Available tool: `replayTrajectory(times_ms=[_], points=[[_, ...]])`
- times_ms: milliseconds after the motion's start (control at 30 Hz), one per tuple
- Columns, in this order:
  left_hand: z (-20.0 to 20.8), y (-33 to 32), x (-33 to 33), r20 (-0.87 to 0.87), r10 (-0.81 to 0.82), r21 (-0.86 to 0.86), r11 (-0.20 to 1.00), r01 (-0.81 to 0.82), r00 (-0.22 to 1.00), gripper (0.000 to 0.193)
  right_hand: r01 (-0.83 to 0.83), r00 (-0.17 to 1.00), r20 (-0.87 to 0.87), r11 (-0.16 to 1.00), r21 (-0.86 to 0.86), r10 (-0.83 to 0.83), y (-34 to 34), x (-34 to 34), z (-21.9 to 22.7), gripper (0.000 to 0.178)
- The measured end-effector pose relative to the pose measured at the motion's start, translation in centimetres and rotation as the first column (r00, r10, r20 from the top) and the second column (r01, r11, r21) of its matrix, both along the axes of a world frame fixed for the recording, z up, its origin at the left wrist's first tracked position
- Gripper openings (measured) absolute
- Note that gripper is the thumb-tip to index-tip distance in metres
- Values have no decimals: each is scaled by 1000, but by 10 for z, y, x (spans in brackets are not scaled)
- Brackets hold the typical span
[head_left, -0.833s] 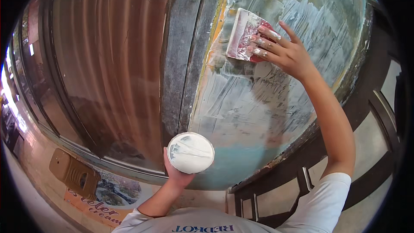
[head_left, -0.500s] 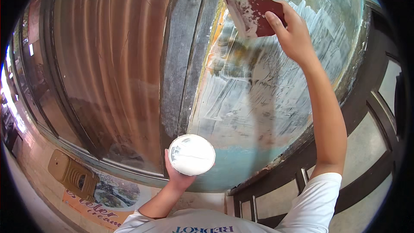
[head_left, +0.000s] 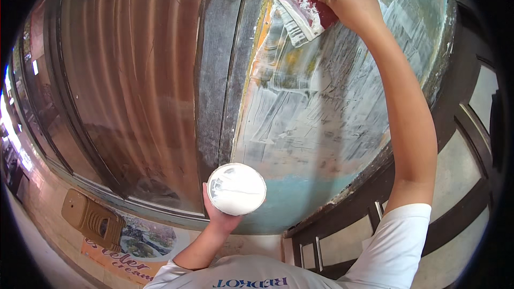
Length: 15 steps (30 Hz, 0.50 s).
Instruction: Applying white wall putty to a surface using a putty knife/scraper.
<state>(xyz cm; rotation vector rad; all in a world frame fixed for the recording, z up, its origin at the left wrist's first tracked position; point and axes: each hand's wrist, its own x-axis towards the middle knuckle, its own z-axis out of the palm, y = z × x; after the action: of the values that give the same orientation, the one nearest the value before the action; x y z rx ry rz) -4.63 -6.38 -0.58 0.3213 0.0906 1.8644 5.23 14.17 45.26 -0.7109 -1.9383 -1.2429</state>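
Note:
My right hand (head_left: 350,4) is raised high and grips a red putty scraper (head_left: 305,8) smeared with white filler. Its blade rests against the upper part of a worn wall panel (head_left: 321,118) that is streaked with white filler over blue and yellow patches. Lower down, my left hand (head_left: 219,217) holds a round white tub of filler (head_left: 236,188) from underneath, close to the panel's blue lower edge.
A grey upright post (head_left: 222,64) separates the panel from a brown corrugated shutter (head_left: 128,75) on the left. A dark metal gate with bars (head_left: 460,182) stands at the right. A brown plastic stool (head_left: 93,219) and a printed banner (head_left: 128,251) lie below on the ground.
My right hand has swept the scraper upward along the panel and turned it, from flat mid-panel to the top. The left hand with the tub has stayed put.

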Motion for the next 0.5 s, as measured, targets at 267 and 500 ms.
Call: replayTrajectory(times_ms=[267,500], points=[[-12,-20,-1,-44,64,35,997,-62,997,82,-593,794,-266,793,-142,546,23,51,26,38],[-13,-17,1,16,79,32,996,-79,997,82,-523,816,-103,649,-552,569,-27,19,-54,29]])
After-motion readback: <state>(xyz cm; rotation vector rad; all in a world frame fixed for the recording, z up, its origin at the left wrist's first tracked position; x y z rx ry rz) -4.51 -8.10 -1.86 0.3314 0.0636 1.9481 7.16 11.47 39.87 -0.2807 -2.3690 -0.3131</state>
